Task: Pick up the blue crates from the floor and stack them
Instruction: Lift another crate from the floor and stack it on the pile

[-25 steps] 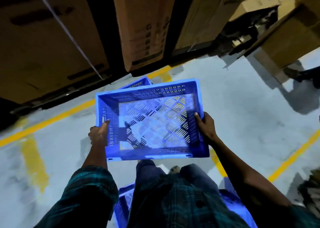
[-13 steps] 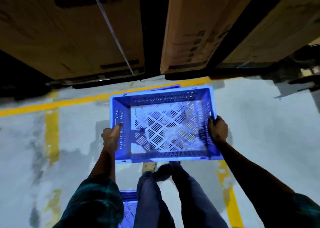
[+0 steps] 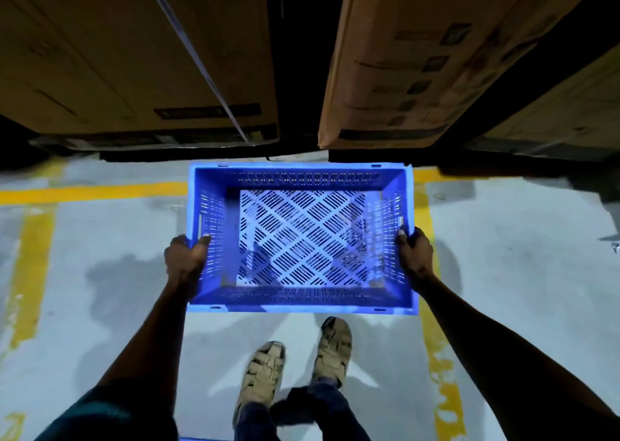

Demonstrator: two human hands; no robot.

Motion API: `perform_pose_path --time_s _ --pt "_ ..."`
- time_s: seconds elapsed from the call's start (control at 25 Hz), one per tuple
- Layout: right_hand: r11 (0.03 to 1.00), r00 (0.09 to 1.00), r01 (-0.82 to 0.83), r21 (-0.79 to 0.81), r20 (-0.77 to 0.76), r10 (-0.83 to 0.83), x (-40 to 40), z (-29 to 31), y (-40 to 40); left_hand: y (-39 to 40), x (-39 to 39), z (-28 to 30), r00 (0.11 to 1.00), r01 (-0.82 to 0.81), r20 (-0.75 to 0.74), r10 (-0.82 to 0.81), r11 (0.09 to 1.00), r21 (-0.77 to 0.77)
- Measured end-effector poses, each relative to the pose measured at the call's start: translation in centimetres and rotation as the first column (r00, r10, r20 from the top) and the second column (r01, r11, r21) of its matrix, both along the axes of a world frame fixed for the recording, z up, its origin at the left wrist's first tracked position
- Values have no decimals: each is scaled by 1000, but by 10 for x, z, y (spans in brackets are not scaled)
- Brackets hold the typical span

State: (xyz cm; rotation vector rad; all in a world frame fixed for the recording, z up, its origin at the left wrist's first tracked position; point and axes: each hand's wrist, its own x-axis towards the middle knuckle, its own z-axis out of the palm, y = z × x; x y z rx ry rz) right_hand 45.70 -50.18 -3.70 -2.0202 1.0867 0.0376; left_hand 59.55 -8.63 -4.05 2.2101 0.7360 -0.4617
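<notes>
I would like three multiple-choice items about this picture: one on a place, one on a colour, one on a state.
1. Where do the hands grip the blue perforated plastic crate?
A. on its two short sides
B. on its near and far long sides
C. under its base

2. What colour are the painted lines on the grey floor?
A. white
B. red
C. yellow

3. What does the crate hold?
A. cardboard boxes
B. nothing
C. another crate

Answers:
1. A: the left hand and the right hand clasp the short side walls.
2. C: yellow stripes run beside and behind the crate.
3. B: its slotted bottom shows bare.
</notes>
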Motion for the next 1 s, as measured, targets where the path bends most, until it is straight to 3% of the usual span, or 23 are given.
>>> perform_pose_path --time_s 0.12,0.36,0.64,0.76,0.88,1.0 --pt "997 999 -40 66 -5 40 14 -30 -14 16 10 -34 987 141 72 -141 990 7" --pt "995 995 -85 57 -42 88 40 -43 -30 13 23 -25 947 299 124 -296 954 -6" --pt "977 981 -117 176 -130 141 35 -36 -34 -2 16 -30 991 124 38 -130 984 126" --pt "940 969 -168 298 -127 214 38 -25 -20 6 22 -31 981 191 -3 -193 966 173" --pt "955 937 -222 196 -229 265 44 -40 -8 9 26 -21 980 195 -4 -200 952 235" --pt "961 922 -218 170 -287 260 42 -52 -4 -2 18 -7 990 128 46 -136 980 152"
